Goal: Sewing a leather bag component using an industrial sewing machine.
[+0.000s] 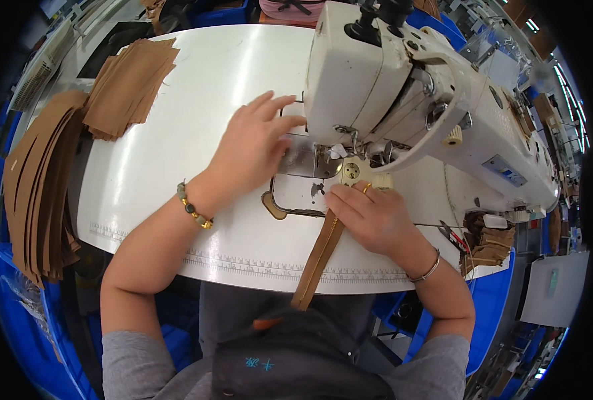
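Far end of the zipper (pixel 320 260): concealed under the right hand (pixel 370 217); whether pinched or merely pressed, not determinable. Left hand (pixel 253 137): slightly blurred; contact with the sewing machine (pixel 350 73) unconfirmed. Needle: too small to make out. Pink item (pixel 290 9), far side: cut off. Apron (pixel 296 367): cropped at near edge.

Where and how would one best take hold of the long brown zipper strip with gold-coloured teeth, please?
Probably by the free lower end of the long brown zipper strip, pinched across its flat width from the person's side: that end reaches past the near edge of the smooth white tabletop, while the bare right hand covers the upper part.
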`<control>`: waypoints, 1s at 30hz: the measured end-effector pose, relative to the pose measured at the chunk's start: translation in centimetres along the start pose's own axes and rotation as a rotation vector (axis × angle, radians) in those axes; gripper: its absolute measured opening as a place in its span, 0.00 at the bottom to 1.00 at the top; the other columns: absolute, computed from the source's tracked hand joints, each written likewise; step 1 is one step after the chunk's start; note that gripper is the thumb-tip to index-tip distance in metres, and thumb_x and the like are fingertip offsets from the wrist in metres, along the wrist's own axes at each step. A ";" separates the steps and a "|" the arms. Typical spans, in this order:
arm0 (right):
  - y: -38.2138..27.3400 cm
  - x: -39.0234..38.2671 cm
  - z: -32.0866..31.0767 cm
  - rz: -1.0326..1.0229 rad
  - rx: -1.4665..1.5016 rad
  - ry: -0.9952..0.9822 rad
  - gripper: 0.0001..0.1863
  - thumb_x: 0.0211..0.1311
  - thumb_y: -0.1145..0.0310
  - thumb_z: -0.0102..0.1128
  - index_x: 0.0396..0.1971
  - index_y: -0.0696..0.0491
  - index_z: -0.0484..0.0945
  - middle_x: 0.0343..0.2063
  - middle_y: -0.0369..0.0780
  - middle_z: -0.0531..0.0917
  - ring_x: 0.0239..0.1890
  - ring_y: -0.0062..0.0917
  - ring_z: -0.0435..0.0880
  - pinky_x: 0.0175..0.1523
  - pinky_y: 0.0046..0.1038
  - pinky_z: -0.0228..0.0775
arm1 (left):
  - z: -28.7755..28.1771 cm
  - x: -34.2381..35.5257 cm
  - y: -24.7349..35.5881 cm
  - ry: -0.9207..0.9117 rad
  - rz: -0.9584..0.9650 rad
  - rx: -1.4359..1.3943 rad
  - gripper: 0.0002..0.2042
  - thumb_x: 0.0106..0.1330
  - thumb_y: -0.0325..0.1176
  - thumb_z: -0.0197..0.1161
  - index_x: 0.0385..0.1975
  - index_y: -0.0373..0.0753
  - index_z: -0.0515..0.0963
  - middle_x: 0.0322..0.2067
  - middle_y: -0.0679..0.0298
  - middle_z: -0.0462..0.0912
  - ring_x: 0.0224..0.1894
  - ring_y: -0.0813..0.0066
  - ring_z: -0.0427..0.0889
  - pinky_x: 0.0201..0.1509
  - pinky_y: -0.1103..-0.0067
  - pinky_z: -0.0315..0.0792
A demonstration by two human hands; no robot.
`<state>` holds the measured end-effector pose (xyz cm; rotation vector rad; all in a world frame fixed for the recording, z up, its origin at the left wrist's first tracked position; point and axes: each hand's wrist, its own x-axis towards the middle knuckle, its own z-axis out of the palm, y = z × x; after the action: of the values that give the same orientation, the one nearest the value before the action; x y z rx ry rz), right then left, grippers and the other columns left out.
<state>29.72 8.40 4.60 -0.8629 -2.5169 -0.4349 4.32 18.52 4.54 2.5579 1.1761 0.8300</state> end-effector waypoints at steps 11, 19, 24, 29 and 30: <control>0.4 -0.6 0.7 0.111 -0.002 -0.022 0.16 0.53 0.72 0.68 0.44 0.53 0.87 0.46 0.36 0.87 0.40 0.29 0.87 0.37 0.31 0.79 | -3.0 -1.9 2.5 -0.165 0.026 0.746 0.12 0.68 0.30 0.61 0.47 0.41 0.88 0.61 0.59 0.83 0.71 0.55 0.73 0.75 0.47 0.62; 0.4 -0.1 0.7 0.155 -0.027 -0.066 0.17 0.54 0.73 0.67 0.46 0.53 0.87 0.48 0.36 0.87 0.40 0.30 0.87 0.40 0.32 0.80 | 0.0 -2.5 5.4 -0.278 0.120 0.526 0.21 0.69 0.31 0.58 0.62 0.41 0.80 0.66 0.57 0.78 0.72 0.52 0.71 0.72 0.42 0.62; -0.5 -0.4 0.3 0.091 0.041 -0.023 0.17 0.53 0.72 0.67 0.45 0.54 0.85 0.42 0.36 0.85 0.32 0.28 0.83 0.34 0.27 0.76 | 0.8 0.3 2.6 -0.300 0.017 0.590 0.21 0.69 0.30 0.58 0.61 0.51 0.82 0.72 0.56 0.70 0.75 0.47 0.65 0.71 0.38 0.60; -1.6 -0.2 0.2 -0.024 0.102 0.047 0.19 0.50 0.73 0.66 0.45 0.56 0.85 0.43 0.38 0.86 0.34 0.28 0.85 0.35 0.27 0.80 | 1.4 1.0 0.5 -0.238 0.035 0.501 0.22 0.68 0.32 0.61 0.63 0.51 0.79 0.72 0.56 0.71 0.76 0.48 0.65 0.73 0.41 0.61; -1.8 0.2 0.3 -0.064 0.124 0.074 0.17 0.51 0.72 0.66 0.44 0.56 0.84 0.41 0.38 0.85 0.35 0.28 0.84 0.37 0.27 0.79 | 1.4 0.8 0.2 -0.176 0.060 0.420 0.22 0.68 0.33 0.62 0.63 0.49 0.78 0.71 0.57 0.72 0.75 0.48 0.66 0.73 0.43 0.61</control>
<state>28.31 7.31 4.15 -0.7084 -2.4792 -0.3211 5.65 19.07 3.84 2.9340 1.3402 0.3846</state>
